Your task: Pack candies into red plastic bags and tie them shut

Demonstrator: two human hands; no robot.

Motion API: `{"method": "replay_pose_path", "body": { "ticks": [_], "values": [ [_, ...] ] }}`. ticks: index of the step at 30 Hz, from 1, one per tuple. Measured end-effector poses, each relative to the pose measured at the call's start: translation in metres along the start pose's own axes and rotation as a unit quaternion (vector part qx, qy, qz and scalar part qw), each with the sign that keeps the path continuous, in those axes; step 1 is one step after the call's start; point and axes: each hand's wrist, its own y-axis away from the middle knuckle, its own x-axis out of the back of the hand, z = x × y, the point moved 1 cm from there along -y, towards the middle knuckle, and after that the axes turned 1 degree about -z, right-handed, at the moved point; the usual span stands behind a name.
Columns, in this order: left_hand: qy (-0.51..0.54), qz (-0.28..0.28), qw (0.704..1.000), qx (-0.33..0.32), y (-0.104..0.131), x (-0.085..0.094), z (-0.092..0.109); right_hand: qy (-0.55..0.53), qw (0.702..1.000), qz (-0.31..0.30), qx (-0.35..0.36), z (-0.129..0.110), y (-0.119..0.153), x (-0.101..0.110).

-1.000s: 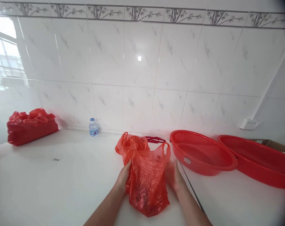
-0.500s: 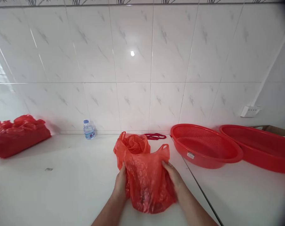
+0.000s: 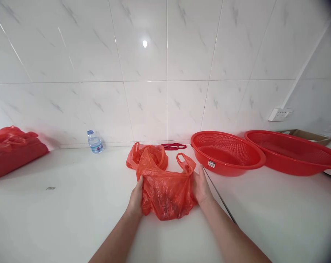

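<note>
Red, thin, crinkly plastic is what catches my eye: a shopping bag [image 3: 166, 195] on the white table [image 3: 72, 223], left of the labelled basket [image 3: 231, 170] and closer to the person than it is. The bag sits directly between the two hands, broader from side to side than it is tall, so its long axis runs from one palm to the other, roughly level. The left hand [image 3: 135, 199] is on the bag's far side from the basket, thumb laid over the front edge and fingers tucked out of sight behind, and it looks to me to have a light pinch on the plastic. The right hand [image 3: 203, 188] is the one nearer the basket; its palm is turned in against the bag's side, the thumb standing up well spread and gripping nothing, while its fingertips are lost behind the plastic. Neither hand looks nearer the bag than the other, as both meet it at its ends. One handle loop [image 3: 179, 157] stands up at the basket end of the bag. More bunched plastic [image 3: 157, 155] lies just behind, also left of the basket; whether it is joined to the bag I can't make out. A dark red strap [image 3: 174, 146] lies near the basket's left rim, toward the wall.
</note>
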Motion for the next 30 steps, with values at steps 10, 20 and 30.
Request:
{"method": "replay_pose_path", "body": {
  "ticks": [10,20,30],
  "values": [
    [-0.005,-0.195,0.980,0.034,0.019,-0.015,0.003,0.075,0.995,0.027,-0.057,0.006,0.000,0.008],
    [0.003,-0.110,0.993,0.045,0.013,-0.020,-0.008,0.025,0.996,-0.064,-0.062,0.011,0.006,-0.016],
    [-0.063,-0.092,0.994,0.023,0.021,-0.029,-0.008,0.179,0.972,-0.104,-0.110,0.030,0.011,-0.029]
  ]
}}
